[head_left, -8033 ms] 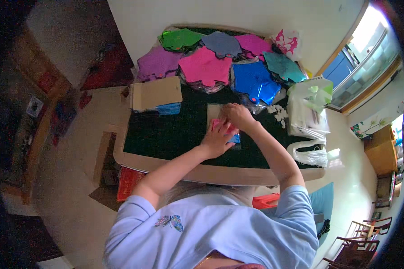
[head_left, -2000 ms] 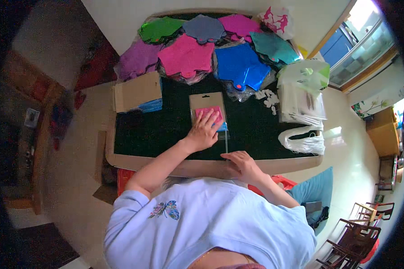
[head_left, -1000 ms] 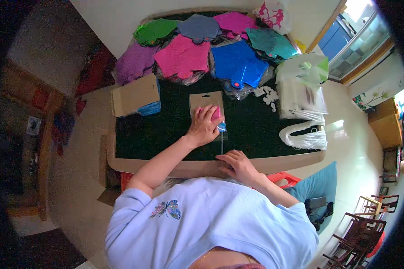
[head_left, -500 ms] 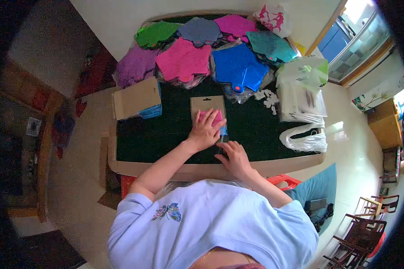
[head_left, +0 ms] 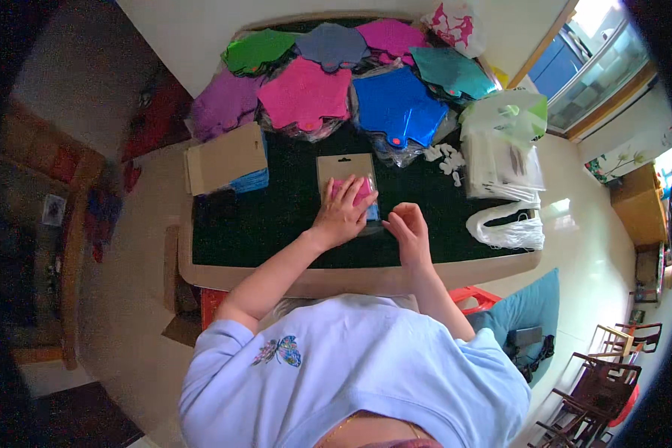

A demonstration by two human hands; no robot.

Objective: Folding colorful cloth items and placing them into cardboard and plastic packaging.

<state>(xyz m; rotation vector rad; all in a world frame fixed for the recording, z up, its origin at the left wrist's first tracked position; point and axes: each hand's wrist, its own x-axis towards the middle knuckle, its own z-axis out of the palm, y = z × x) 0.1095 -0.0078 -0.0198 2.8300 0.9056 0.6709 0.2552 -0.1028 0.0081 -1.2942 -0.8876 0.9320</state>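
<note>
Left hand (head_left: 343,216): fingers spread, laid flat over the pink square (head_left: 366,189) on the packet (head_left: 343,169); the packet lies flat on the dark green tabletop (head_left: 276,231), slotted brown card at its far end, a bit of blue (head_left: 373,212) showing at its near right corner. Right hand (head_left: 408,224): raised just right of the packet, fingers curled, thumb close to them; cannot tell whether anything is pinched.

Left of the packet: a stack of brown cards (head_left: 228,157) with blue edges below; beyond the packet: a pink stack (head_left: 304,93) and a shiny blue stack (head_left: 399,104) of lobed pieces, each with a red spot near its near edge, any print there too small to read; right of the packet: small white pieces (head_left: 446,163), then clear bags (head_left: 493,164), and nearer, a white cord bundle (head_left: 508,230); beyond the clear bags, a green-and-white bag (head_left: 526,119) with dark marks, possibly lettering, unreadable.
</note>
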